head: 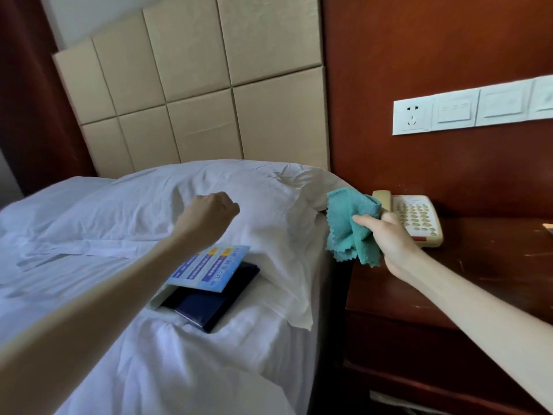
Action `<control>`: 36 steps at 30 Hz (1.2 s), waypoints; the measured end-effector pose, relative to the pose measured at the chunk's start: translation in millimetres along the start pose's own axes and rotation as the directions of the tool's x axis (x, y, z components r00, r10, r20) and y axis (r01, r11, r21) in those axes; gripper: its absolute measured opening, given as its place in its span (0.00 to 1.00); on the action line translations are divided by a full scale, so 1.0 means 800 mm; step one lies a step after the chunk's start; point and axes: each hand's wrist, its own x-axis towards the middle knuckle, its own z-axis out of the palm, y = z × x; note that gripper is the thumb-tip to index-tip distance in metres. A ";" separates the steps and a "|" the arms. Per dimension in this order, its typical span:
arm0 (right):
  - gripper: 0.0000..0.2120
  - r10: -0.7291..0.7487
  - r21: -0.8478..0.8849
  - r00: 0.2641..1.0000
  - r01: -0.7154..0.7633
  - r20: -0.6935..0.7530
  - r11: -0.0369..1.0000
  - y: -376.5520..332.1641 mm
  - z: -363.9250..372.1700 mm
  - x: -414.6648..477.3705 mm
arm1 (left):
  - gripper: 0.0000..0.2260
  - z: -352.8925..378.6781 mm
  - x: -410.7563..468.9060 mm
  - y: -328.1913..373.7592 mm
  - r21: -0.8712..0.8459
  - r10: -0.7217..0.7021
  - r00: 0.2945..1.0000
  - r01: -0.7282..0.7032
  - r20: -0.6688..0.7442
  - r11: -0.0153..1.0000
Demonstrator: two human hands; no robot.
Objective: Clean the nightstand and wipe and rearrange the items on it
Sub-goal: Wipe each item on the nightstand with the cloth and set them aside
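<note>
My right hand (389, 241) grips a bunched teal cloth (350, 226) above the left edge of the dark wooden nightstand (478, 265). A beige telephone (419, 217) sits on the nightstand just behind that hand, partly hidden by the cloth. My left hand (209, 214) is a closed fist held over the white pillow (209, 190) and holds nothing that I can see. On the bed below my left forearm lie a blue leaflet (209, 265) and a dark navy folder (209, 301), the leaflet resting on top of the folder.
The bed with white sheets (119, 295) fills the left side, against a beige padded headboard (194, 85). A white strip of socket and switches (472, 106) runs along the wooden wall above the nightstand. A small object (548, 226) shows at the nightstand's right edge.
</note>
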 end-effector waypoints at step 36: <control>0.07 -0.148 -0.413 0.757 -0.173 -0.636 0.894 -0.148 -0.470 -0.138 | 0.06 0.300 -0.060 0.496 -0.713 0.390 0.766 0.125 0.511 0.690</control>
